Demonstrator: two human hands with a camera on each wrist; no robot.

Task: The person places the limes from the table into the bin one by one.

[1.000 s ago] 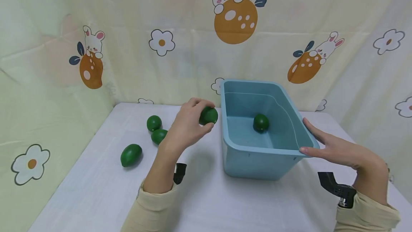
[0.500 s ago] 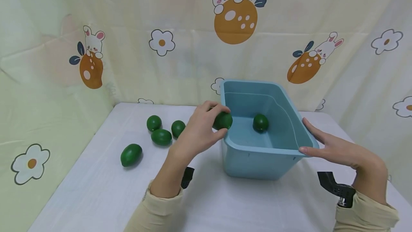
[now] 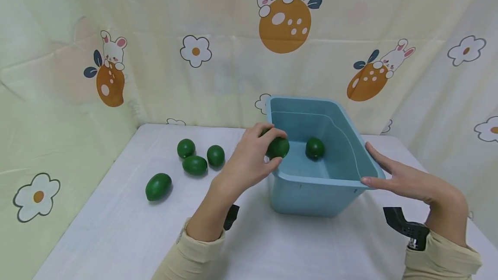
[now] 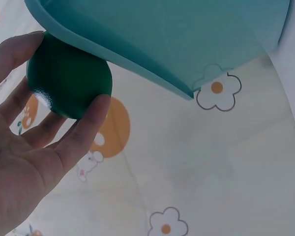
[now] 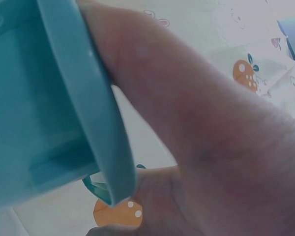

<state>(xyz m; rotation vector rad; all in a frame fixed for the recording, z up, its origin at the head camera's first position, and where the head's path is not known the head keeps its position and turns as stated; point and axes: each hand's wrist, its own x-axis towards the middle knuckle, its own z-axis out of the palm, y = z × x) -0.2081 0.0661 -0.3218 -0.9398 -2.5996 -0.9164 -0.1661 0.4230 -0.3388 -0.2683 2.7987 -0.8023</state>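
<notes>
My left hand [image 3: 249, 154] holds a dark green lime [image 3: 280, 147] between thumb and fingers, at the left rim of a light blue plastic bin [image 3: 311, 198]. Seen from the left wrist, the fingertips wrap the sides of this lime [image 4: 69, 76], right beside the bin's rim [image 4: 132, 69]. Inside the bin, another lime [image 3: 315, 148] lies on the floor. My right hand [image 3: 412, 182] grips the bin's near right corner, thumb at the front rim and index finger along the right side. In the right wrist view the thumb [image 5: 137, 54] lies against the rim; some fingers are hidden.
Left of the bin, several limes lie on the white table [image 3: 116, 237]: one at the back [image 3: 186, 148], others close by, and a lime [image 3: 158, 186] nearer the front left. A printed cloth [image 3: 225, 77] with rabbits and flowers hangs behind the table.
My left hand has carried the lime rightward, from beside the bin to over its left rim, uncovering a lime on the table. My right hand and the bin have stayed put.
</notes>
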